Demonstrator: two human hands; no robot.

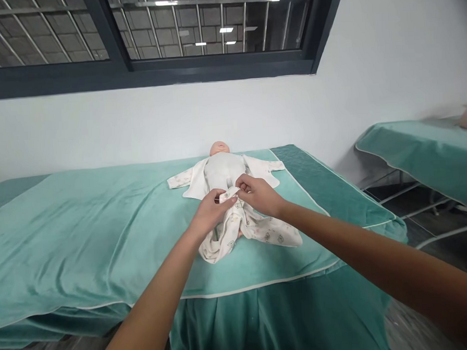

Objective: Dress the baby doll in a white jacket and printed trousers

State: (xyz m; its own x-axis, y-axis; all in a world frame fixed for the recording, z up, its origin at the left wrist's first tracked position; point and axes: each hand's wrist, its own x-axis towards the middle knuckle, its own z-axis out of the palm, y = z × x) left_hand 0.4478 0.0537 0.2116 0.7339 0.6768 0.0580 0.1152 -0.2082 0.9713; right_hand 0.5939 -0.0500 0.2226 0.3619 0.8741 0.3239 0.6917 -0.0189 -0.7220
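Note:
A baby doll (219,147) lies on its back on the bed, its head toward the wall. It has on a white baby shirt (196,177) with patterned sleeves spread out to both sides. Baby pants (273,231) of white printed cloth lie over its lower body, the legs loosely bunched. My left hand (214,210) pinches the waistband from the left. From the other side, my right hand (260,193) has its fingers closed on the same waistband at the doll's belly. Part of the doll's legs is hidden under the cloth.
A green cover (83,230) with pale piping is spread on the bed, wrinkled at the left. To the right stands another green-covered bed (423,144) on a metal frame, with a gap between. Behind are a white wall (156,127) and a dark-framed window (212,69).

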